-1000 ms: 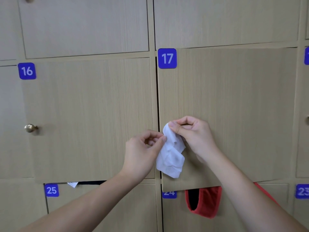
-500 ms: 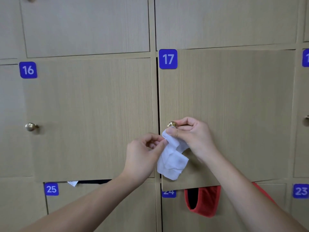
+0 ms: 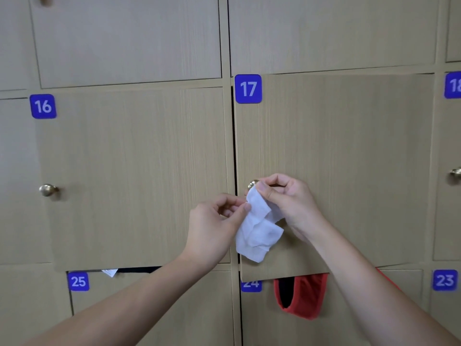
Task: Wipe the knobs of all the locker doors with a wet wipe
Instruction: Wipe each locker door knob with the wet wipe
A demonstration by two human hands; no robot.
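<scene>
Fingers of the right hand [image 3: 289, 203] pinch the top of the white wet wipe [image 3: 258, 228] just beside the brass knob [image 3: 253, 184] of locker door 17 [image 3: 349, 158]; the left hand [image 3: 212, 226] pinches its left edge between thumb and forefinger.

1. The left hand [image 3: 212, 226] and right hand [image 3: 290, 203] were bare, with no gloves, rings or watch.
2. Both forearms showed no sleeves.
3. Fingernails were short and unpainted.
</scene>
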